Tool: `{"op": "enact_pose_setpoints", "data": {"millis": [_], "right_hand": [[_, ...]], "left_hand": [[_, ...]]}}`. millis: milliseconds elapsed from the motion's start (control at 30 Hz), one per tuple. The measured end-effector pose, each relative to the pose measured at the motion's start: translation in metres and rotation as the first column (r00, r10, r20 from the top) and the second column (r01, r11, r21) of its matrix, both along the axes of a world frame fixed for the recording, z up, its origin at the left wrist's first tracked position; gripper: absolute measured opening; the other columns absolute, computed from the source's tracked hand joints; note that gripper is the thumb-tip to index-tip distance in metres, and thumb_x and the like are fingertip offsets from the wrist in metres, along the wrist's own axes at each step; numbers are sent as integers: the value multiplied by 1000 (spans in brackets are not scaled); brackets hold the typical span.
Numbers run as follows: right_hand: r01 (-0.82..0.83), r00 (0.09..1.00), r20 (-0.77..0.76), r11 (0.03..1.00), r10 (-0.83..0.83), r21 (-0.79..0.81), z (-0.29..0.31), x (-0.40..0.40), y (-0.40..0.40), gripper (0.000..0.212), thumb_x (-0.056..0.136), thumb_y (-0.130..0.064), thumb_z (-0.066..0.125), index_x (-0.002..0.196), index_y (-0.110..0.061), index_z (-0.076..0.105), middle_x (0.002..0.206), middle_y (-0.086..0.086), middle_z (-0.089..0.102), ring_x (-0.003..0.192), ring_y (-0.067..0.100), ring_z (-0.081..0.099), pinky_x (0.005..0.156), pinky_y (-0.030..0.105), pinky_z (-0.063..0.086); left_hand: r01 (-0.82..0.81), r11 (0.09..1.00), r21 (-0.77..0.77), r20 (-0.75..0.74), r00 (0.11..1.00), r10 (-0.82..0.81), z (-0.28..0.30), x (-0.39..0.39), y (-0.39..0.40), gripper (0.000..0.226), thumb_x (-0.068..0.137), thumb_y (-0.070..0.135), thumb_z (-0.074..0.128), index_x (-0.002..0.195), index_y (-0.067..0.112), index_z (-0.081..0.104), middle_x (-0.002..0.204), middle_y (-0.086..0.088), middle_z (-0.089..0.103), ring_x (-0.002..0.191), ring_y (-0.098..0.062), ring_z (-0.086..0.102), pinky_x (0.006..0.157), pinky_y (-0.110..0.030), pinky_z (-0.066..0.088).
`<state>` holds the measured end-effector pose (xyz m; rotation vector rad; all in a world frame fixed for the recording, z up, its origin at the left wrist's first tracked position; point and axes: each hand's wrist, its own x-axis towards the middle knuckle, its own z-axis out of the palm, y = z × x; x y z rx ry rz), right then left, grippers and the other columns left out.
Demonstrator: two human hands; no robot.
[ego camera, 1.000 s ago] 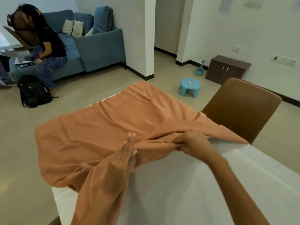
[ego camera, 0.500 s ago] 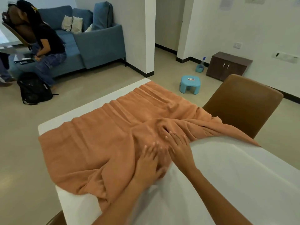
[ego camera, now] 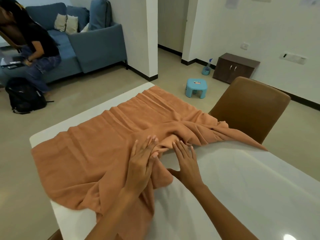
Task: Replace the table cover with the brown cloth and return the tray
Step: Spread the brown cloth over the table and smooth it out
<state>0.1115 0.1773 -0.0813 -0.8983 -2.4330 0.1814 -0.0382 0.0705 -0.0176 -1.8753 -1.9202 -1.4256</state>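
Observation:
The brown cloth (ego camera: 97,153) lies spread and wrinkled over the far half of the white table (ego camera: 242,179), bunched in folds near the middle and hanging off the right edge. My left hand (ego camera: 141,163) lies flat with straight fingers on the cloth's near fold. My right hand (ego camera: 186,160) rests flat beside it, palm on the bare white table, fingertips touching the bunched edge of the cloth. No tray is in view.
A brown chair (ego camera: 251,108) stands against the table's right side. Beyond it are a small blue stool (ego camera: 195,87), a dark low cabinet (ego camera: 235,68) and a spray bottle (ego camera: 207,66). A person (ego camera: 38,49) sits on a blue sofa (ego camera: 97,40) at far left, a black backpack (ego camera: 24,96) by their feet.
My right hand let go of the pinched cloth edge and both hands flattened onto the cloth, sliding forward. The cloth shifted, baring a strip of white table at the far left edge.

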Motion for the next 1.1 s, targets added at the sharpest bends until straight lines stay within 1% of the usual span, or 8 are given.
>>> {"op": "enact_pose_setpoints", "data": {"millis": [167,233,367,533,667,767,933,1100], "right_hand": [[58,952,-302,998,-49,19,43,-28,13,22,83,-11,65,104,-16,66,102,1,70,96,20,65,93,49,46],[-9,941,-338,1000,-1,-28,72,-27,19,16,87,-8,54,91,-17,67,82,0,70,73,20,63,74,44,53],[-150,978,-167,977,124,-155,144,-13,6,20,92,-17,53,95,-13,72,84,4,72,77,24,63,70,38,49],[-238,934,196,931,297,-275,201,23,-12,20,95,-29,52,105,-25,70,98,-13,68,87,6,58,80,20,44],[-96,944,258,918,207,-385,164,64,-19,14,89,-40,58,96,-35,69,93,-21,63,87,3,58,79,18,46],[37,891,450,975,66,-218,116,94,-35,21,85,-39,51,86,-31,70,86,-10,67,85,16,62,78,35,50],[119,962,257,988,-91,-97,40,123,-82,10,77,-28,57,77,-31,66,103,-2,68,95,21,64,89,42,44],[247,952,201,967,-230,-62,1,134,-110,33,82,-38,42,90,-20,69,125,8,59,116,22,43,90,51,47]], "left_hand": [[-107,990,95,168,982,90,37,-10,-11,45,102,36,33,130,8,55,133,-1,56,128,-13,48,114,-33,27],[-187,980,76,362,920,147,47,-16,-20,45,101,40,33,125,13,60,124,8,63,119,-6,55,106,-27,37],[-225,971,-81,739,641,210,75,-25,-38,28,92,49,42,92,34,66,81,25,68,80,9,61,74,-19,47],[117,926,-359,778,586,227,84,-36,-62,47,80,69,42,104,35,62,103,17,62,95,-2,57,84,-20,40],[76,870,-486,549,801,237,49,-39,-56,46,96,56,26,133,38,47,144,12,40,135,-11,33,115,-34,20],[-67,653,-755,145,953,266,-20,-62,-45,60,97,55,13,151,28,16,160,1,4,146,-16,-1,118,-42,-2],[-261,503,-824,-198,964,176,-93,-101,-28,63,98,55,9,151,23,-4,159,-6,-8,146,-21,-9,117,-44,-6],[-271,514,-814,-228,963,146,-131,-122,-40,95,70,80,-11,151,31,2,160,-2,-3,147,-22,-1,116,-43,2]]}}
